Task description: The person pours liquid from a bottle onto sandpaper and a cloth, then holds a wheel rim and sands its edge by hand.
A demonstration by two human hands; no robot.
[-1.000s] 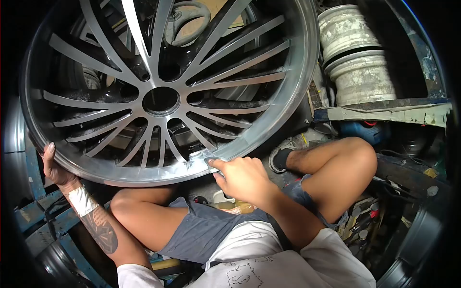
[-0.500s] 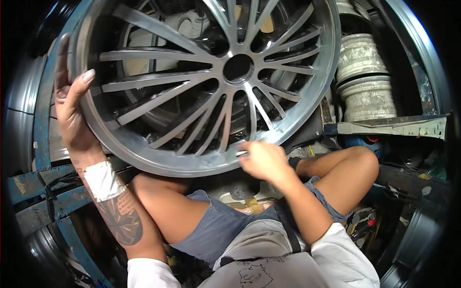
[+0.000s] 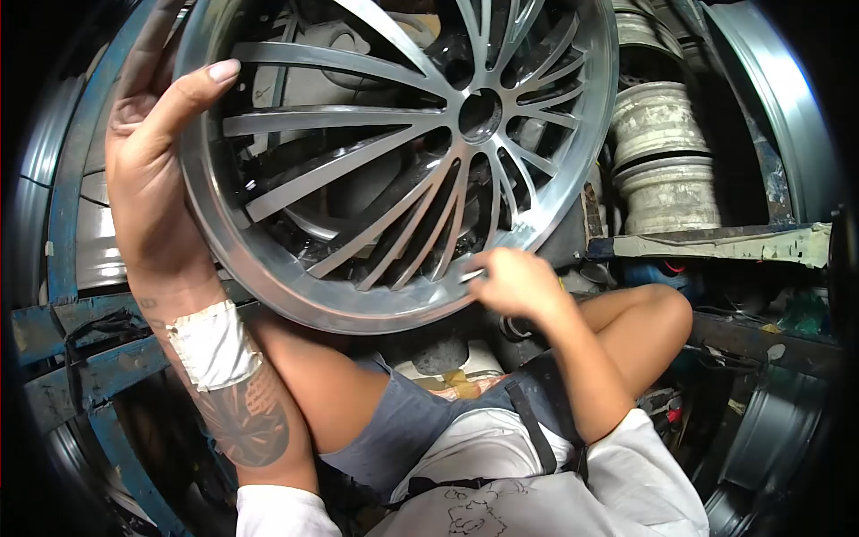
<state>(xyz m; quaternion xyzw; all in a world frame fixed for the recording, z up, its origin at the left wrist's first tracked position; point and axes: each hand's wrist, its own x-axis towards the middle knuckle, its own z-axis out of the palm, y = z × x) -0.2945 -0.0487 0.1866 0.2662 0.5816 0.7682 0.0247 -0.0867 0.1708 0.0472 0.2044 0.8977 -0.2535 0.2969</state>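
A large silver multi-spoke wheel rim (image 3: 358,309) stands tilted in front of me, above my bent legs. My left hand (image 3: 165,134) grips the rim's left edge, thumb over the front lip and the other fingers behind it. At the rim's lower right lip is my right hand (image 3: 514,285), its fingers closed on a small pale object (image 3: 472,276) that touches or nearly touches the metal. Too little of that object shows to tell what it is. A white wrap covers my left wrist.
Stacked, whitish stained wheels (image 3: 667,192) stand on the right behind a ledge (image 3: 716,248). Blue metal frames (image 3: 67,233) run along the left. More silver rims (image 3: 774,425) lie at the lower right, and another (image 3: 778,98) stands at the upper right.
The wheel has turned, its left side now nearer to me and its hub farther right. My left hand moved right with it, and my right hand shifted slightly right along the lip.
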